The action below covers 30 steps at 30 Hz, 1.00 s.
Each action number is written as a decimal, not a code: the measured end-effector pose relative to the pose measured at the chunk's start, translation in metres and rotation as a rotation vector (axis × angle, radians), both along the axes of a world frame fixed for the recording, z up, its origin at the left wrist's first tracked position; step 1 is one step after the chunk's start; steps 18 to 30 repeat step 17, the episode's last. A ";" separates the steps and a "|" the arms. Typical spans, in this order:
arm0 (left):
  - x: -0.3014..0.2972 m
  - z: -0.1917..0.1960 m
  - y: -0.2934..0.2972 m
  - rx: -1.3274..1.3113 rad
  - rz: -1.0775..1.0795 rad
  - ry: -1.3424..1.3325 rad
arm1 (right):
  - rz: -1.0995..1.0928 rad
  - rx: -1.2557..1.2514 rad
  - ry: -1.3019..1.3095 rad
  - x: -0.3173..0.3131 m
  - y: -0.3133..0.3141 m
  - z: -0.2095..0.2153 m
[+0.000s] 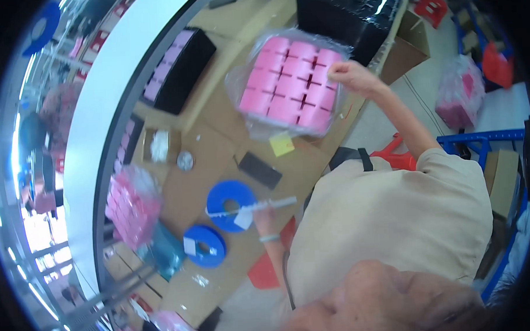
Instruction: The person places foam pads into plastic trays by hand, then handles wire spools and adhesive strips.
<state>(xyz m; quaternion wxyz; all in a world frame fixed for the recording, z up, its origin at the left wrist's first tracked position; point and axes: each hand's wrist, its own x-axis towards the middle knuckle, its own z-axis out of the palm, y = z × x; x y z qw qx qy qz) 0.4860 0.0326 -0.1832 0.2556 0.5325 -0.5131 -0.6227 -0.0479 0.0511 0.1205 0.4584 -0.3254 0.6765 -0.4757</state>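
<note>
My right hand [353, 79] is closed, its fingers pinched together at the right edge of a block of pink curved pieces [291, 86]. Whether anything is between those fingers is hidden. The pink pieces sit in rows with dark slots between them, on crumpled clear plastic. Lower on the table, my left hand [264, 219] is closed around a long, thin, whitish translucent strip [284, 203], partly blurred. That strip crosses over a blue reel [216, 196] with a white label. A second blue reel [213, 258] lies beside it.
Near the reels lie a dark flat block [259, 170] and a yellow note [282, 144]. A small carton [161, 145], a bagged pink bundle [133, 206] and a black tray of pink pieces [183, 75] line the far side. A black-wrapped box [347, 22] stands at the top.
</note>
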 end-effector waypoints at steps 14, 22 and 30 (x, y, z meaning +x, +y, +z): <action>-0.096 0.059 0.005 0.321 0.873 0.271 | 0.044 -0.007 0.477 -0.358 -0.002 0.073; -0.105 0.048 -0.007 0.227 0.944 0.305 | -0.074 -0.259 0.131 -0.392 0.024 0.118; -0.105 0.048 -0.007 0.227 0.944 0.305 | -0.074 -0.259 0.131 -0.392 0.024 0.118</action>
